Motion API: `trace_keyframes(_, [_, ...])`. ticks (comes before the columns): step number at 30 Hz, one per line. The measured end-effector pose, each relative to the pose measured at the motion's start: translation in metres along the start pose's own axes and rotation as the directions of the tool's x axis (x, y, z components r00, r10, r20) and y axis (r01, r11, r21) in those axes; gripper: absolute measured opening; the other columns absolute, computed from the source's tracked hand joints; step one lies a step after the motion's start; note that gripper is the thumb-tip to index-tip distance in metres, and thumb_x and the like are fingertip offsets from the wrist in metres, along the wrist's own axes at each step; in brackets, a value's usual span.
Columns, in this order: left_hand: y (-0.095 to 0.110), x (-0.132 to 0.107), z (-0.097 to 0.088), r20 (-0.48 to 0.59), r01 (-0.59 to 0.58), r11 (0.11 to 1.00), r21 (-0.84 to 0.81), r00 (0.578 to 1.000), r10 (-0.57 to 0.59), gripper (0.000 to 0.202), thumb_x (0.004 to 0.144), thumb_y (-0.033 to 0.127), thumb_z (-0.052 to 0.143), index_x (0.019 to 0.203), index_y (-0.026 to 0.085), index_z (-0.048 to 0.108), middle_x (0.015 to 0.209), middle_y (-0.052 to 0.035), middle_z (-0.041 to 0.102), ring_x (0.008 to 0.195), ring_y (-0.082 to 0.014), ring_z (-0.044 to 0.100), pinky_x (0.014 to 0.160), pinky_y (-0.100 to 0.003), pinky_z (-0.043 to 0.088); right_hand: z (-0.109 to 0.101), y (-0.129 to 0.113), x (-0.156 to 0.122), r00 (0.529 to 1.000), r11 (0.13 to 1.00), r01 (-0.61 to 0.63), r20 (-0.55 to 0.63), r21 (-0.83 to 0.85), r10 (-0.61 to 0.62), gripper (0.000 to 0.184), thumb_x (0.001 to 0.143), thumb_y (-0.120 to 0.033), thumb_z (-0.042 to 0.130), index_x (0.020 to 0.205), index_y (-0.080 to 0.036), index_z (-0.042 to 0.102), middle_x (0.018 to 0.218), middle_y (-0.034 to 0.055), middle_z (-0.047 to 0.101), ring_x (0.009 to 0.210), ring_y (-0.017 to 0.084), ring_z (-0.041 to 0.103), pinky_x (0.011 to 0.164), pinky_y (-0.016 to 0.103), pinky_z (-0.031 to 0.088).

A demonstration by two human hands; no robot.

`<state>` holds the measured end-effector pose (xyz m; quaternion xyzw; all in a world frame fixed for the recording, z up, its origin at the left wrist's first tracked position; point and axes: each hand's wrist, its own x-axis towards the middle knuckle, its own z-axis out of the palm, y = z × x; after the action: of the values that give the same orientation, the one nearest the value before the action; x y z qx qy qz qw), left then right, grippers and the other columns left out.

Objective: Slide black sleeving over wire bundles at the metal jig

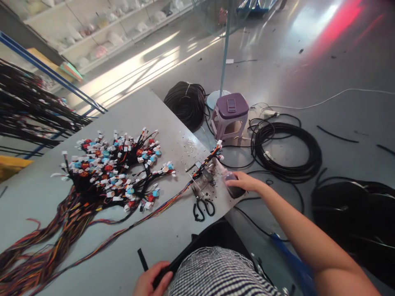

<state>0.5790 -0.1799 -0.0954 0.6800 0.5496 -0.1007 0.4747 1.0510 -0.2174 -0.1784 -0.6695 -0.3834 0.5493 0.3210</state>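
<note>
My right hand (243, 182) reaches to the table's right corner, its fingers closed round a dark, rounded object (235, 191) with a paler, pinkish top; its kind is unclear. Low in the view, my left hand (152, 280) has its fingers closed by my lap. A short black strip (142, 260) sticks out beyond it, and black material passes between its fingers. Beside the right hand, a small metal fixture (207, 176) stands at the table edge with a wire bundle (173, 200) lying across it. Black-handled scissors (203, 207) lie just below the fixture.
A large heap of wire harnesses with white, red and blue connectors (114, 168) covers the left of the grey table (123, 242). Beyond the edge stand a purple-topped stool (231, 107) and coils of black tubing (286, 152). More harnesses hang from a blue rack (52, 74).
</note>
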Motion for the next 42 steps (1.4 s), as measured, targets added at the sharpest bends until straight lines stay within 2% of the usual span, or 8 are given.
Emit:
trace_keyframes(5, [0.005,-0.006,0.010,-0.088,-0.183,0.982,0.050,0.978,0.187,0.036,0.077,0.062,0.058,0.090,0.034,0.077,0.092,-0.0005,0.076,0.085,-0.0235,0.072,0.081,-0.028,0.058,0.024,0.023,0.015,0.989,0.979,-0.128,0.049,-0.158,0.137,0.038,0.069,-0.050,0.066,0.079,-0.013,0.063,0.073,0.0023,0.061,0.071,0.017,0.055,0.065,0.026,0.042])
trace_keyframes(12, [0.005,-0.023,0.024,-0.209,-0.160,0.987,0.026,0.964,0.162,0.043,0.079,0.067,0.055,0.088,0.031,0.076,0.091,-0.0021,0.076,0.084,-0.0227,0.071,0.082,-0.027,0.058,0.027,0.023,0.037,0.981,0.962,-0.155,0.083,-0.225,0.177,0.031,0.075,-0.044,0.064,0.082,-0.014,0.063,0.080,0.0042,0.064,0.076,0.018,0.058,0.068,0.027,0.043])
trace_keyframes(17, [-0.005,-0.026,0.022,-0.182,-0.108,0.993,0.045,0.977,0.115,0.042,0.078,0.068,0.053,0.091,0.035,0.076,0.096,-0.0018,0.076,0.091,-0.0262,0.070,0.086,-0.032,0.057,0.028,0.026,0.035,0.977,0.940,-0.193,0.029,-0.282,0.210,0.029,0.078,-0.042,0.063,0.086,-0.013,0.064,0.081,0.0038,0.065,0.076,0.017,0.058,0.068,0.025,0.042])
trace_keyframes(22, [-0.014,-0.018,0.019,-0.051,-0.049,0.996,0.069,0.997,0.053,0.034,0.075,0.065,0.058,0.093,0.042,0.076,0.100,0.0014,0.075,0.095,-0.0284,0.070,0.088,-0.035,0.056,0.032,0.018,0.032,0.983,0.938,-0.164,0.028,-0.306,0.181,0.027,0.079,-0.037,0.064,0.091,-0.014,0.066,0.084,0.0037,0.066,0.079,0.018,0.059,0.068,0.024,0.042])
trace_keyframes(28, [-0.012,-0.014,0.021,-0.047,-0.027,0.998,0.062,0.998,0.030,0.036,0.075,0.066,0.056,0.092,0.042,0.076,0.101,0.0011,0.075,0.097,-0.0293,0.069,0.091,-0.036,0.054,0.024,0.011,0.030,0.971,0.886,-0.234,-0.046,-0.400,0.235,0.030,0.080,-0.041,0.063,0.090,-0.013,0.067,0.087,0.0069,0.067,0.079,0.019,0.060,0.068,0.026,0.042])
trace_keyframes(34, [-0.009,-0.008,0.020,-0.063,-0.056,0.996,0.063,0.996,0.060,0.032,0.076,0.063,0.058,0.092,0.041,0.076,0.097,0.0022,0.076,0.093,-0.0270,0.070,0.088,-0.033,0.056,0.027,0.006,0.030,0.978,0.896,-0.179,0.029,-0.406,0.209,0.029,0.078,-0.040,0.066,0.091,-0.015,0.068,0.086,0.0050,0.068,0.079,0.019,0.061,0.067,0.025,0.042])
trace_keyframes(39, [-0.008,-0.005,0.018,-0.092,-0.108,0.992,0.068,0.989,0.114,0.030,0.079,0.058,0.058,0.090,0.037,0.076,0.093,0.0021,0.076,0.087,-0.0244,0.071,0.082,-0.029,0.057,0.008,0.013,0.024,0.974,0.859,-0.225,-0.099,-0.461,0.202,0.032,0.078,-0.043,0.065,0.090,-0.013,0.066,0.086,0.0072,0.067,0.077,0.021,0.060,0.066,0.027,0.042])
trace_keyframes(42, [-0.011,-0.004,0.017,-0.074,-0.159,0.985,0.063,0.984,0.163,0.031,0.082,0.056,0.056,0.095,0.036,0.076,0.098,0.0014,0.076,0.090,-0.0233,0.071,0.082,-0.027,0.057,-0.009,0.005,0.025,0.980,0.878,-0.146,-0.186,-0.456,0.066,0.036,0.076,-0.047,0.065,0.093,-0.015,0.065,0.088,0.0062,0.066,0.079,0.020,0.059,0.067,0.028,0.042])
